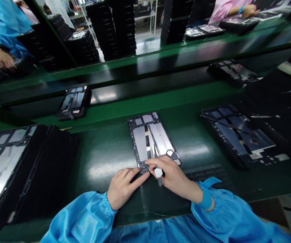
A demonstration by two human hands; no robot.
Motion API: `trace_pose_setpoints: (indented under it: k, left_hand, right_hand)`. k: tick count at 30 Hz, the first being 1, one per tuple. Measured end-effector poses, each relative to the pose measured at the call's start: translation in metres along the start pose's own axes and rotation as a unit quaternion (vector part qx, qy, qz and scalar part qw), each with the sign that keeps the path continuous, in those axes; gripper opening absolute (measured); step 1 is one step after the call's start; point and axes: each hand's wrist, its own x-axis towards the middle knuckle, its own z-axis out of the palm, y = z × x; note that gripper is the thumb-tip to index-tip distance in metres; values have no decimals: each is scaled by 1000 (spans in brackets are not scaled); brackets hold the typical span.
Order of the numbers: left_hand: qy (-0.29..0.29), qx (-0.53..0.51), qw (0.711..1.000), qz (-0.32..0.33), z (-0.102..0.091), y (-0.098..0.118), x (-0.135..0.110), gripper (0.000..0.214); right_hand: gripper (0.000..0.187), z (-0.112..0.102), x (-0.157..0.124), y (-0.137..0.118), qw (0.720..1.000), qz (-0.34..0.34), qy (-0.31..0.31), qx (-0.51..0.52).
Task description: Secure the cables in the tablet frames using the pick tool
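Note:
An opened tablet (147, 138), with silver plates and dark ribbon cables showing inside, lies on the green bench. At its lower left corner, my left hand (122, 187) grips the near edge with thumb and forefinger. My right hand (172, 173) is closed around slim tweezers (158, 172) that carry a white patch; their dark points lie over the tablet, facing away from me. The right fingertips also touch the tablet's near edge, close to the left thumb. What lies under those fingertips is hidden.
To the left stands a stack of black trays (51, 162) with an opened tablet (3, 158) on top. Another opened tablet (241, 131) lies at right. Beyond are a tablet on a black tray (73, 101), tall black stacks (110, 30) and co-workers' hands (4, 57).

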Motion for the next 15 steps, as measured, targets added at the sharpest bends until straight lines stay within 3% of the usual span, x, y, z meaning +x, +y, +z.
trace_pose_setpoints:
  k: [6, 10, 15]
  left_hand:
    - [-19, 47, 999, -9, 1, 5, 0, 37]
    - [-15, 38, 999, -33, 5, 10, -1, 34]
    - [-20, 41, 998, -33, 6, 11, -3, 36]
  right_hand:
    - [25, -18, -8, -8, 999, -14, 27, 41]
    - [31, -30, -25, -13, 994, 35, 23, 96]
    - [22, -20, -33, -4, 979, 127, 10, 156]
